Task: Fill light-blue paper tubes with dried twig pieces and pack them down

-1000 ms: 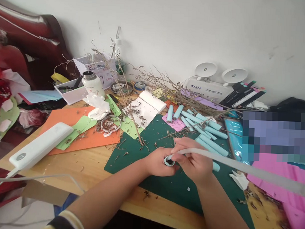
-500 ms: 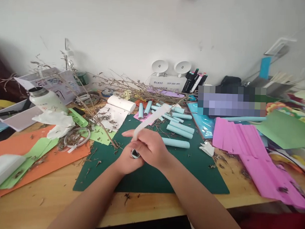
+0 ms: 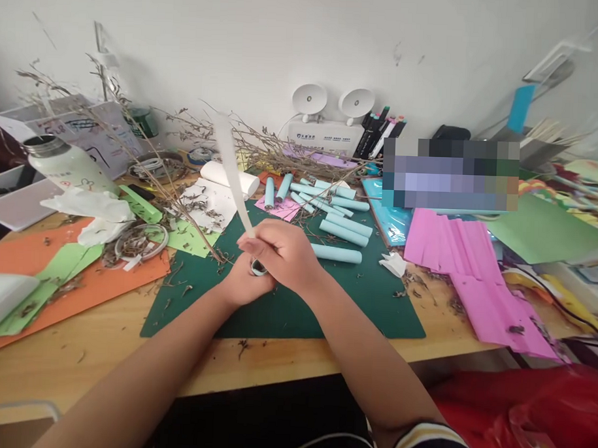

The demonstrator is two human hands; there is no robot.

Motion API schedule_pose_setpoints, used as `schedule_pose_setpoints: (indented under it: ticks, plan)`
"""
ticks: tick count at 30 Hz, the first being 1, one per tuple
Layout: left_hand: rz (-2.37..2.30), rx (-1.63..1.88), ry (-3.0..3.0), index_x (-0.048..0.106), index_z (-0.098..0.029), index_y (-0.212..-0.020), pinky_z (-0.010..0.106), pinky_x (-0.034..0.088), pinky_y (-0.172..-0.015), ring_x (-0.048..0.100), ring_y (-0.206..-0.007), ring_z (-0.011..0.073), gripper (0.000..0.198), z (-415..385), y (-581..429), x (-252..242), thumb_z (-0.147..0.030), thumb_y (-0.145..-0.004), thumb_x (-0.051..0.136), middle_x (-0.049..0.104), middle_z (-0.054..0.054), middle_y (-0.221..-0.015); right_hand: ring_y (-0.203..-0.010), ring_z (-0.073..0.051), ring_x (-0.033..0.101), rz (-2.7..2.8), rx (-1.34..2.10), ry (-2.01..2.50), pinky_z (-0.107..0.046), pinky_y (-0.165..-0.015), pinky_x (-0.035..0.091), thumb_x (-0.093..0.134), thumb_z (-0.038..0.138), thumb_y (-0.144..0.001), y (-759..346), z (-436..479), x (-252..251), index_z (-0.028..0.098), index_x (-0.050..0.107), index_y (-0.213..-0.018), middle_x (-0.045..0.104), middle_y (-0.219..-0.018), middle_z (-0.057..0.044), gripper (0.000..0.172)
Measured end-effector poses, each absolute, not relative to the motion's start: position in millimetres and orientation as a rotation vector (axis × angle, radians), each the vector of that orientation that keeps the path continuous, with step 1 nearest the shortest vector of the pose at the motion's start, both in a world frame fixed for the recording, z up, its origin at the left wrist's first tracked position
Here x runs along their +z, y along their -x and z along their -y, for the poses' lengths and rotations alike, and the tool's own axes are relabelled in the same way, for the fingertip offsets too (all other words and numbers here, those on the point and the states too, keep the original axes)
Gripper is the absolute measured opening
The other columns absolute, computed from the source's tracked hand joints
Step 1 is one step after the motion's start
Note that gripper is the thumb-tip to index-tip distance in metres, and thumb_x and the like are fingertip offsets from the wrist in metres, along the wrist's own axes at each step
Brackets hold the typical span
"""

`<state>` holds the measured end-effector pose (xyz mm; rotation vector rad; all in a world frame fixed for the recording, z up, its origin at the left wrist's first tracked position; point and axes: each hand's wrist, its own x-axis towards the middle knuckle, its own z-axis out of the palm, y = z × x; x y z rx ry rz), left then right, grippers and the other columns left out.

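Both my hands meet over the dark green cutting mat (image 3: 296,315). My left hand (image 3: 240,284) is closed around a small light-blue paper roll (image 3: 258,268), whose end shows between the hands. My right hand (image 3: 283,253) is closed over it from above and pinches a long pale strip (image 3: 230,163) that rises up and to the left. Several finished light-blue paper rolls (image 3: 335,225) lie on the mat just behind my hands.
Dry twigs (image 3: 193,155) sprawl across the back of the wooden desk (image 3: 102,367). Orange and green paper sheets (image 3: 71,275), a white bottle (image 3: 65,167) and crumpled tissue lie left. Pink paper (image 3: 478,269) and green card lie right. Markers and a twin-head lamp (image 3: 332,111) stand by the wall.
The view swung right and down. The pale strip swung from pointing right, to up and right, to up and left. Both hands stayed closed on the small roll.
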<state>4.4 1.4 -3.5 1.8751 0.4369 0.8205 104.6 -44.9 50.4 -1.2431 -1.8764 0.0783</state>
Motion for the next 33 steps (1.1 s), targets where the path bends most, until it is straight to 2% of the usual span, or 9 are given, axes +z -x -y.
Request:
schedule_pose_setpoints:
  ticks: [6, 11, 19, 24, 29, 33]
  plan:
    - [-0.339, 0.666, -1.921, 0.040, -0.015, -0.052, 0.019, 0.034, -0.041, 0.040, -0.048, 0.0077, 0.008, -7.2, -8.6, 0.0, -0.019, -0.052, 0.047, 0.042, -0.004, -0.049, -0.068, -0.012, 0.051, 1.912, 0.173, 1.147, -0.025, -0.063, 0.044, 0.033, 0.042, -0.083, -118.1, 45.8, 45.0, 0.018, 0.054, -0.067, 0.053, -0.070, -0.004, 0.036]
    - [-0.373, 0.561, -1.729, 0.040, -0.015, -0.052, 0.018, 0.034, -0.039, 0.040, -0.042, 0.0062, 0.008, -6.1, -5.0, -4.4, -0.016, -0.052, 0.048, 0.042, -0.005, -0.044, -0.069, -0.011, 0.054, 1.830, 0.187, 1.123, -0.023, -0.065, 0.045, 0.036, 0.036, -0.084, -121.7, 49.4, 41.8, 0.020, 0.054, -0.077, 0.060, -0.077, -0.002, 0.026]
    - [-0.388, 0.573, -1.615, 0.041, -0.013, -0.052, 0.017, 0.034, -0.039, 0.039, -0.042, 0.0052, 0.007, -4.0, -4.6, -1.6, -0.013, -0.049, 0.047, 0.043, -0.005, -0.044, -0.066, -0.013, 0.053, 1.831, 0.111, 1.148, -0.025, -0.062, 0.044, 0.038, 0.026, -0.083, -116.1, 53.4, 39.8, 0.020, 0.056, -0.088, 0.056, -0.069, -0.002, 0.019]
    - [-0.369, 0.568, -1.623, 0.040, -0.013, -0.053, 0.018, 0.034, -0.042, 0.040, -0.045, 0.0055, 0.010, -5.3, -2.9, -4.7, -0.015, -0.050, 0.049, 0.043, -0.005, -0.047, -0.067, -0.013, 0.053, 1.845, 0.132, 1.065, -0.026, -0.063, 0.045, 0.040, 0.021, -0.082, -115.7, 54.9, 38.8, 0.020, 0.055, -0.091, 0.056, -0.070, -0.002, 0.017]
    - [-0.383, 0.498, -1.590, 0.041, -0.014, -0.056, 0.019, 0.036, -0.042, 0.043, -0.044, 0.0065, 0.011, -6.4, -0.6, -3.2, -0.013, -0.051, 0.050, 0.045, -0.005, -0.048, -0.069, -0.014, 0.054, 1.799, 0.149, 1.006, -0.029, -0.065, 0.046, 0.040, 0.019, -0.082, -115.3, 55.1, 37.9, 0.022, 0.052, -0.101, 0.058, -0.070, -0.002, 0.023]
    - [-0.352, 0.356, -1.589, 0.045, -0.012, -0.054, 0.020, 0.040, -0.045, 0.048, -0.046, 0.0082, 0.005, -9.9, 2.4, 1.9, -0.008, -0.052, 0.046, 0.049, -0.004, -0.048, -0.071, -0.014, 0.055, 1.851, 0.173, 0.980, -0.030, -0.065, 0.045, 0.042, 0.018, -0.081, -114.8, 54.6, 38.7, 0.023, 0.054, -0.091, 0.060, -0.073, -0.002, 0.016]
